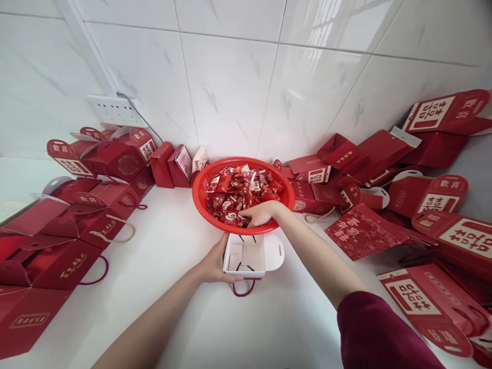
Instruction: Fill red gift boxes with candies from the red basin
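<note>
My left hand [214,265] grips the left side of a small gift box [234,260], its fingers wrapped round the wall. The box's top stands open, showing a white inside with dark cord ends; a rounded flap sticks out to the right and a dark red cord handle [245,294] hangs at the front. Just behind it sits a red plastic basket [199,202] full of wrapped candies [246,179]. Over the front right of the basket, my right hand [260,213] reaches in with bent fingers touching the candies. Its fingertips are partly hidden among the wrappers.
Red gift boxes [115,159] with cord handles line the left side, and more boxes [438,197] crowd the right. Several small upright boxes [180,165] stand by the tiled wall [230,87]. A socket strip [115,110] with a cable is on the wall.
</note>
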`<state>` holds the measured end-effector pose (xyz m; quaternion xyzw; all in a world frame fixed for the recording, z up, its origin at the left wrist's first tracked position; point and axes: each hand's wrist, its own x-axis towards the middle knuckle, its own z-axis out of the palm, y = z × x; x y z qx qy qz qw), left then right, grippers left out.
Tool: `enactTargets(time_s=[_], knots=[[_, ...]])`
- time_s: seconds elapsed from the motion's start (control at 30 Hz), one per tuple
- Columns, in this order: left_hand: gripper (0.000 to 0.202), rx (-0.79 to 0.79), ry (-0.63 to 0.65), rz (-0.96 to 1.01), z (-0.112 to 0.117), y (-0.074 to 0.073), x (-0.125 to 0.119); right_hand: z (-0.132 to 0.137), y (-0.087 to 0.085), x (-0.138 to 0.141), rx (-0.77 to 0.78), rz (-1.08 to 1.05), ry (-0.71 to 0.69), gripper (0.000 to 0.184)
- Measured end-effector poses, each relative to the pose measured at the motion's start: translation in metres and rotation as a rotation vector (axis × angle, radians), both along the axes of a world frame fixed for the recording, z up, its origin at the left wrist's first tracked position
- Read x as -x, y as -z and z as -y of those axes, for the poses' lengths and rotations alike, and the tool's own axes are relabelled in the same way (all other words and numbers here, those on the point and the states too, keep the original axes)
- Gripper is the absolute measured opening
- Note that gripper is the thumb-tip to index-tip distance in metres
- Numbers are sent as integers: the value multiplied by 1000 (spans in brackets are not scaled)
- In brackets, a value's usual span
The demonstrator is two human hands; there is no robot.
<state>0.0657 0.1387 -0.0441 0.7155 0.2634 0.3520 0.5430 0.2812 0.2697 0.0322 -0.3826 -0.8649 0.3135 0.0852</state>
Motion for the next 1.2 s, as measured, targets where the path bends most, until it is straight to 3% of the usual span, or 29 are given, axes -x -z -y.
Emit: enactTargets(time_s=[0.07,0.17,0.3,0.43,0.53,0.63,0.8,1.03,1.2], knots=[[116,11,4,9,1,0,0,7,-9,-9,83,-38,-18,42],[118,36,27,43,2,-1,-1,23,-16,-27,173,-139,10,22],[116,42,39,56,1,0,-2,43,-12,-44,204,-350,111,28],[115,25,29,45,0,2,-2,50,-6,-43,181,-554,166,26],[117,30,35,29,-1,3,-1,46,-9,-36,95,-344,165,29],[121,51,42,30,-1,2,-1,34,-11,-25,108,-63,110,27],[121,75,54,36,0,2,-1,18,-8,-11,147,24,25,24],[119,78,55,25,1,0,0,38,-10,-22,-42,-312,153,27],[119,52,44,35,1,2,-2,42,0,-32,107,-782,186,40]])
